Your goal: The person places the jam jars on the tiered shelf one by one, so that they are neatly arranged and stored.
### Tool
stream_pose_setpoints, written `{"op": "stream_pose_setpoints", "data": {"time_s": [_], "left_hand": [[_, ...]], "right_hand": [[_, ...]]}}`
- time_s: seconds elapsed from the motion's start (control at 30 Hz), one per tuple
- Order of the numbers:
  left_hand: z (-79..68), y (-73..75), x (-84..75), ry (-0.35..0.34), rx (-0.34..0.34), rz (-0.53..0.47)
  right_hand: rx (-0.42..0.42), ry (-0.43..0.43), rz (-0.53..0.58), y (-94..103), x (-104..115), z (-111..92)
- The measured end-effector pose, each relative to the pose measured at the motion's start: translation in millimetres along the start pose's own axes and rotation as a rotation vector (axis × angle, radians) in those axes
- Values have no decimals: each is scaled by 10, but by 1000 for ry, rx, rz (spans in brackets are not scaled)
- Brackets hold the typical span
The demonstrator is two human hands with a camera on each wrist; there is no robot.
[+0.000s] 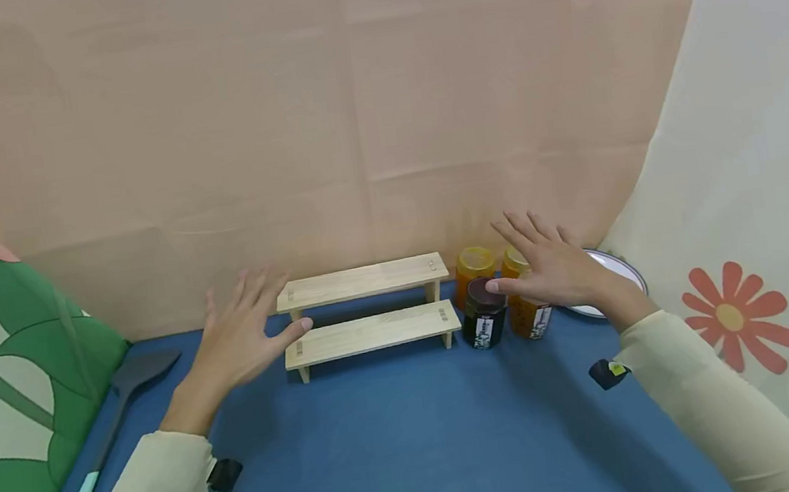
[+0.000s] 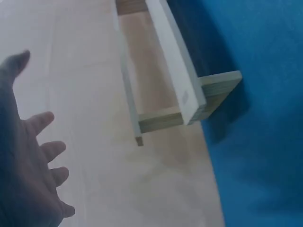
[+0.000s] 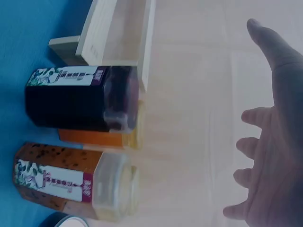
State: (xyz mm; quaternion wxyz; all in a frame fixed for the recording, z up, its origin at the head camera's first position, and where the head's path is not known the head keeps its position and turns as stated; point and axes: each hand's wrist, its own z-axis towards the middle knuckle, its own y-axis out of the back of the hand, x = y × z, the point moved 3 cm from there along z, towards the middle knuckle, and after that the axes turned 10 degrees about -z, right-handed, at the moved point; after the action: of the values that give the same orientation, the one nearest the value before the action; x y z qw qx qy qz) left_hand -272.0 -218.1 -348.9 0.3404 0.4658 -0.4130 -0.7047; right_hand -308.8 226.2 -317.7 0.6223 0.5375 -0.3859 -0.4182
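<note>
Head view: The left hand (image 1: 243, 330) is spread, thumb out, holding nothing; it is nearest the left end of a two-step wooden stand (image 1: 372, 333). The right hand (image 1: 557, 269), likewise spread and holding nothing, is over the jars. The stand, pale planks on short legs with end joints visible, is near the middle of the back edge of the table (image 1: 422, 444), which is covered in blue cloth. Just beside its right end are a dark jar (image 1: 484, 317) and a speckled amber jar (image 1: 528, 318), both with white labels whose characters are too small to read. Behind them are an orange jar (image 1: 475, 277) and a yellow-lidded jar (image 1: 512, 265). A round white plate (image 1: 617, 265) with a dark rim lies at the back right corner. A spatula (image 1: 110, 433), grey-headed with a pale mint handle, lies along the left edge.

Left wrist view: Flat planks and squared legs show plain grain; the hand is apart from them.

Right wrist view: The dark and speckled jars are faceted. Their labels bear leafy artwork and a maroon block; the lettering is blurred. The hand touches no jar.
</note>
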Motion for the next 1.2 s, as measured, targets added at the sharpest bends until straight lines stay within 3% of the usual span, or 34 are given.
{"op": "stream_pose_setpoints", "data": {"time_s": [0.27, 0.47, 0.6, 0.73, 0.93, 1.2], "left_hand": [[-127, -129, 283, 28, -170, -273], [-248, -330, 467, 53, -233, -369], [-316, -474, 613, 128, -210, -451], [-307, -633, 719, 214, -156, -549], [-220, -832, 765, 304, -135, -680], [-227, -1048, 834, 409, -126, -849]], "right_hand": [[-20, 7, 81, -120, -251, -14], [-6, -22, 187, -282, -437, -94], [-19, -39, 313, -391, -518, -139], [-39, -78, 359, -508, -671, -184], [-9, -133, 450, -756, -919, -259], [19, -142, 577, -954, -990, -264]]}}
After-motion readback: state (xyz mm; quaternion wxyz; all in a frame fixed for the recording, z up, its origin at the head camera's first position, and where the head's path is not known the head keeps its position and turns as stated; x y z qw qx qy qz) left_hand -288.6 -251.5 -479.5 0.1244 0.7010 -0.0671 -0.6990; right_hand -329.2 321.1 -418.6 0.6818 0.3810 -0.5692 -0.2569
